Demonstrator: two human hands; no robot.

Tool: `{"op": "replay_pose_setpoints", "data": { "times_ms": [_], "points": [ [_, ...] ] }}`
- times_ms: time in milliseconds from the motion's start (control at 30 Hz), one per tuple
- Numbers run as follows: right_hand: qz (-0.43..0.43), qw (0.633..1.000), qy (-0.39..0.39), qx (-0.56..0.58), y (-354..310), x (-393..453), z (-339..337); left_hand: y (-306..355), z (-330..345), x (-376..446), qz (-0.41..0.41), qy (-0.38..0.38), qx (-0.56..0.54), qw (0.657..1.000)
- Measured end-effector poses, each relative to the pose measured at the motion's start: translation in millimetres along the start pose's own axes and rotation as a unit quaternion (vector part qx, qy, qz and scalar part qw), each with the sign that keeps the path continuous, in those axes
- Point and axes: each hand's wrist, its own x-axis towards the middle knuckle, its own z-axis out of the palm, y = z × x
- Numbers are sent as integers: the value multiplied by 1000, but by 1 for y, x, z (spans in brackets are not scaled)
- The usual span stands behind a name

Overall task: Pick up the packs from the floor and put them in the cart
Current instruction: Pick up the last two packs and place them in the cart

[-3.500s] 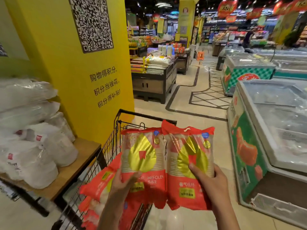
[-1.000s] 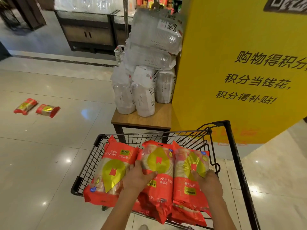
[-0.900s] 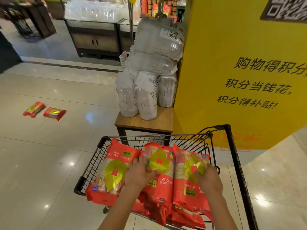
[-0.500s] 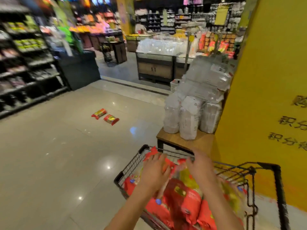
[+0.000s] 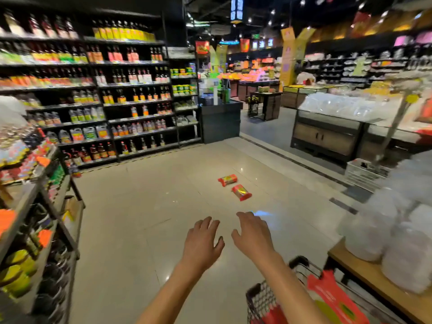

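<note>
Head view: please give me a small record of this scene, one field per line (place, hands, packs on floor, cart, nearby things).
place: supermarket aisle, shiny tiled floor
left hand: empty, fingers relaxed, held out over the floor
right hand: empty, fingers relaxed, beside the left hand
packs on floor: two red packs, far pack and near pack, lying close together ahead of the hands
cart: bottom right, holds red packs
nearby things: bottle shelves at left, white bags on a wooden table at right

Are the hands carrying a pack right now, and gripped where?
Nothing is held. The left hand and right hand are both open and empty; two red packs lie on the floor ahead.
</note>
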Motion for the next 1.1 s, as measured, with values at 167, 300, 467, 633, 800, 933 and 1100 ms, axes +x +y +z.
{"op": "replay_pose_setpoints", "data": {
  "times_ms": [167,300,467,633,800,933,1100],
  "points": [
    [-23,1000,-2,-19,-59,83,33,-88,-13,46,-31,20,17,999],
    [-37,998,14,-47,-87,137,57,-136,-18,90,-25,28,24,999],
    [-30,997,-9,-73,-101,200,81,-173,-7,155,-21,1,17,1000],
    [-10,996,-18,-90,-91,277,104,-198,23,231,4,-16,4,1000],
    [1,997,-12,-81,-70,378,131,-224,50,326,11,-39,-4,999],
    [8,998,-4,-69,-57,470,145,-248,61,415,12,-47,14,999],
    [14,998,-9,-60,-40,573,155,-276,72,528,21,-27,10,999]
  ]
}}
